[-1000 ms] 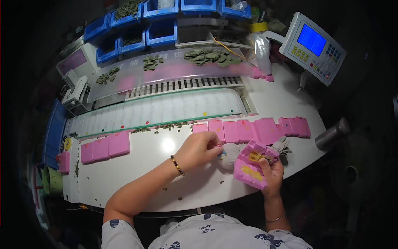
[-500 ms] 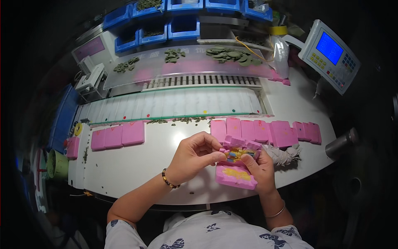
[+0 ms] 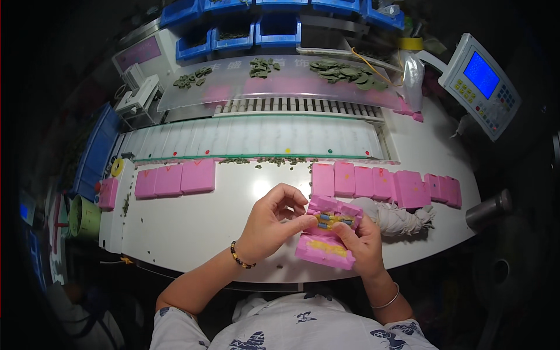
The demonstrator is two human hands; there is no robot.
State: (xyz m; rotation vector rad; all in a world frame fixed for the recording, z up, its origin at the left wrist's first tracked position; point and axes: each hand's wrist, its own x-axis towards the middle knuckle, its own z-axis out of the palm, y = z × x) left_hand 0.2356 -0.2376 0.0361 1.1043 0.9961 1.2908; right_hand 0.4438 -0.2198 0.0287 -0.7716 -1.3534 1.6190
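A pink rubber mould (image 3: 325, 249) is folded open between my hands over the near part of the table. Its inner faces are stained yellow, and small blue-grey pieces (image 3: 322, 224) sit in the upper part. My right hand (image 3: 363, 242) grips the mould from the right, with the thumb pressed on the inner face. My left hand (image 3: 269, 223) is closed at the mould's left edge, thumb tip against it beside the blue-grey pieces. The fingertips behind the edge are partly hidden. The lower flap of the mould hangs towards me.
Closed pink moulds (image 3: 198, 176) lie at left, more (image 3: 380, 183) at right, by a white cloth bundle (image 3: 402, 219). A metal cylinder (image 3: 489, 210) lies at the right edge. Behind are a green-edged white strip (image 3: 251, 137), a translucent shelf (image 3: 280, 87) with green pieces, blue bins (image 3: 279, 32) and a control panel (image 3: 481, 84).
The view has shifted, so the table sits slightly further right and higher. The mould has tilted a little, showing more of the blue-grey pieces; both hands stay on it.
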